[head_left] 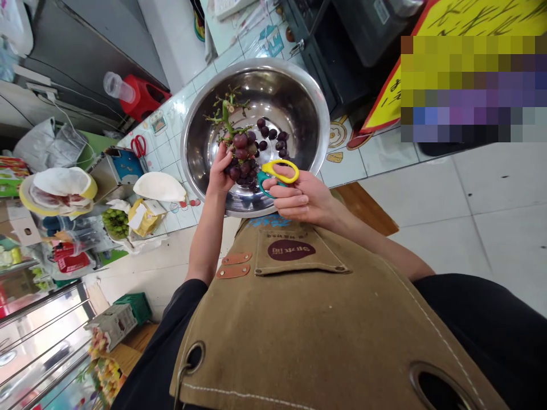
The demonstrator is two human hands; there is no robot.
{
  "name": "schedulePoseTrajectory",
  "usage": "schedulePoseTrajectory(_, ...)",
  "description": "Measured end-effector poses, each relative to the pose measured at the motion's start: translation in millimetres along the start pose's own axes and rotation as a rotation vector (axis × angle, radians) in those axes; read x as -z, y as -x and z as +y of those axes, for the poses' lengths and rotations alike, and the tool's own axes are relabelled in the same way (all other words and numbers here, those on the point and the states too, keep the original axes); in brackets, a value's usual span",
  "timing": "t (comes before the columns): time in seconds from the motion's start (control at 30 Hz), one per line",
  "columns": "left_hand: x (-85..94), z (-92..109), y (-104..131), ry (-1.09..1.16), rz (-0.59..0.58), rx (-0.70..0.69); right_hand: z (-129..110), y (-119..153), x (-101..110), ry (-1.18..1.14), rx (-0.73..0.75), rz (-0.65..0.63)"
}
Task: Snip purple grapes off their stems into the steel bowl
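A steel bowl [318, 108] is standing on the table [348, 165], just beyond the front of the brown apron [320, 319]. Over the bowl, the left hand [220, 171] is pinching a bunch of dark grapes [241, 152] from its left side, fingers bending around it. The bunch's green stem [225, 117] is pointing toward the far side of the bowl, showing many bare stalks. Whether the bunch is touching the bowl, I cannot tell. At the near edge of the bowl, the right hand [303, 196] is gripping scissors [270, 166] by their yellow and teal handles, right beside the bunch; its own grip is hiding how the blades are standing. Loose grapes [272, 134] are lying inside the bowl, to the right of the bunch. Left of the bowl, red scissors [139, 146] are resting on the table, and green grapes [115, 223] are sitting farther left and nearer the person. Right of the bowl, a yellow sign [391, 102] with a red border is showing.
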State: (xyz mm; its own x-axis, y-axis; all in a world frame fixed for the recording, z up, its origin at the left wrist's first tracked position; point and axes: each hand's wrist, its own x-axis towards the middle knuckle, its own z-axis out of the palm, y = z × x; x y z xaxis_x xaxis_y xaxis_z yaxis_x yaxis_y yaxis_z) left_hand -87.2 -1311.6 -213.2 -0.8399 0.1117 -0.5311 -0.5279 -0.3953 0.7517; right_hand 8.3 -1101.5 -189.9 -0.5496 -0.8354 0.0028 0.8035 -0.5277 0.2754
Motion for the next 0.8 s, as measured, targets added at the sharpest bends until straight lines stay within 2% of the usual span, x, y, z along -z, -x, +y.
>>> schedulePoseTrajectory(0.17, 3.6, 1, 2, -0.047, 0.061, 0.011, 4, 0, -9, -0.028, -0.016, 0.055)
schedulePoseTrajectory(0.43, 6.8, -2, 3, 0.037, 0.059, -0.011, 7, -2, -16, -0.171, 0.041, 0.097)
schedulePoseTrajectory(0.57, 8.8, -4, 0, 0.038, 0.011, -0.035, 6, -2, -12, -0.111, 0.022, 0.037)
schedulePoseTrajectory(0.7, 8.0, -1, -4, 0.092, 0.066, -0.063, 6, 1, -10, 0.038, -0.027, 0.021)
schedulePoseTrajectory(0.8, 6.3, 5, -4, 0.149, 0.068, -0.082, 6, 3, -9, 0.116, -0.008, 0.040)
